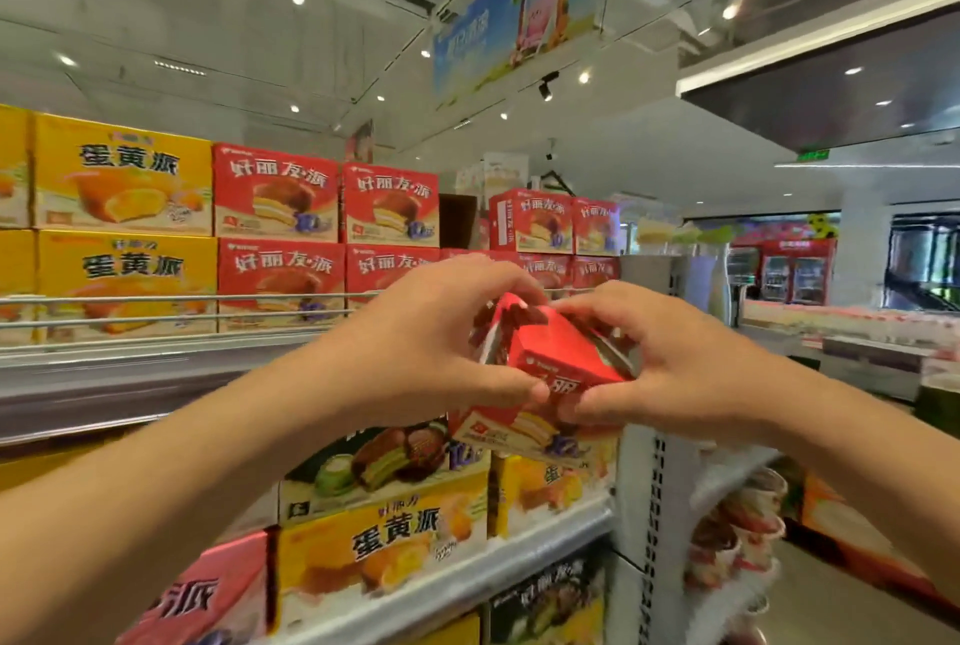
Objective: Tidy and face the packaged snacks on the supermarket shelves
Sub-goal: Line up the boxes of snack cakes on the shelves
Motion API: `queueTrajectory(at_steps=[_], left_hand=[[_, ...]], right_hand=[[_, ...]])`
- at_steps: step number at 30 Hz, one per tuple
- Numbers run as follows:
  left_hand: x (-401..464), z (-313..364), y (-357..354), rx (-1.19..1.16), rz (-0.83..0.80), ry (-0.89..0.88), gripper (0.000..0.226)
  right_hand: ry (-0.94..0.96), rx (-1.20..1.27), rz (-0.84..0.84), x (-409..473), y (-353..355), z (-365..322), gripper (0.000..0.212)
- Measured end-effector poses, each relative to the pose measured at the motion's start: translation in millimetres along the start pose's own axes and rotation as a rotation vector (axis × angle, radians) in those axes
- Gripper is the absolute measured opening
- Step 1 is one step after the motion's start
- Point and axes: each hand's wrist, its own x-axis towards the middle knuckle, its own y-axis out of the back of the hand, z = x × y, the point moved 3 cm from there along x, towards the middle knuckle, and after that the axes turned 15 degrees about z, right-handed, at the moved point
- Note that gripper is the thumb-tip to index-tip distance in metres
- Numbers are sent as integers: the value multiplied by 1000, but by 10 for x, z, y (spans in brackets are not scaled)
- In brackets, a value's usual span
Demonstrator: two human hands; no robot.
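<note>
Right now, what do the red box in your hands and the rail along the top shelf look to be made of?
Red box: looks like printed paperboard with a slight sheen, judging by its crisp folded edges and flat panels. Rail: apparently bare metal rod, thin, grey and glinting; plating or paint cannot be told.

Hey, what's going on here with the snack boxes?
A person is facing stock in a supermarket aisle. Both hands, the left hand and the right hand, grip one red chocolate pie box, held tilted in the air in front of the shelves. Behind it, the top shelf carries stacked yellow egg yolk pie boxes and more red boxes, with a gap in the red row. The held box is not yet on a shelf.
</note>
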Motion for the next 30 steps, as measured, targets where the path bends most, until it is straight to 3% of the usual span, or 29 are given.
queueTrajectory(at_steps=[2,5,7,10,14,18,24,30], left_hand=[[147,-40,-40,-52,5,31,68],[425,-343,43,-213,111,209,55],[688,-655,196,142,205,181,50],[1042,-1031,363,713,151,82,62],[1298,-1402,325,839,29,208,69],[1253,-1584,286,1057,0,109,63],[1223,-1635,347,1019,0,86,66],[1195,-1688,342,1035,47,55,65]], right_hand=[[41,-19,55,116,46,219,71],[85,16,151,314,82,467,73],[92,70,219,495,107,591,65],[112,56,293,882,145,739,63],[143,100,357,1393,162,889,60],[153,96,338,1740,65,989,60],[198,61,348,2094,-72,1057,57],[218,143,248,2337,-221,1095,51]])
